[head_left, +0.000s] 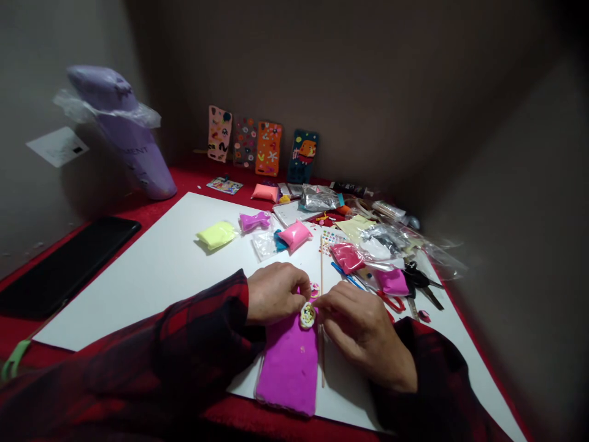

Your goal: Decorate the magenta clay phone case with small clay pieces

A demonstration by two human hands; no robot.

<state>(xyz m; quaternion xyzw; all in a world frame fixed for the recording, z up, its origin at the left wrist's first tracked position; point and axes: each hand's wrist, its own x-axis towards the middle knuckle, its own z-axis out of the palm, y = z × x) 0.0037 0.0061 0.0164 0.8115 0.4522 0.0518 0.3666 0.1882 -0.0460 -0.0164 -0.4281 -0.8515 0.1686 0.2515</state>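
A magenta clay-covered phone case lies on the white board near the front edge. At its top end sits a small round white and yellow clay piece. My left hand curls its fingers against the left side of that piece. My right hand pinches it from the right with thumb and forefinger. A thin wooden stick lies upright on the board between my hands and runs under my right hand.
Bagged clay lumps lie beyond: yellow, purple, pink. Scissors and plastic bags clutter the right. Decorated phone cases lean on the back wall. A lilac wrapped object and a black tablet sit left.
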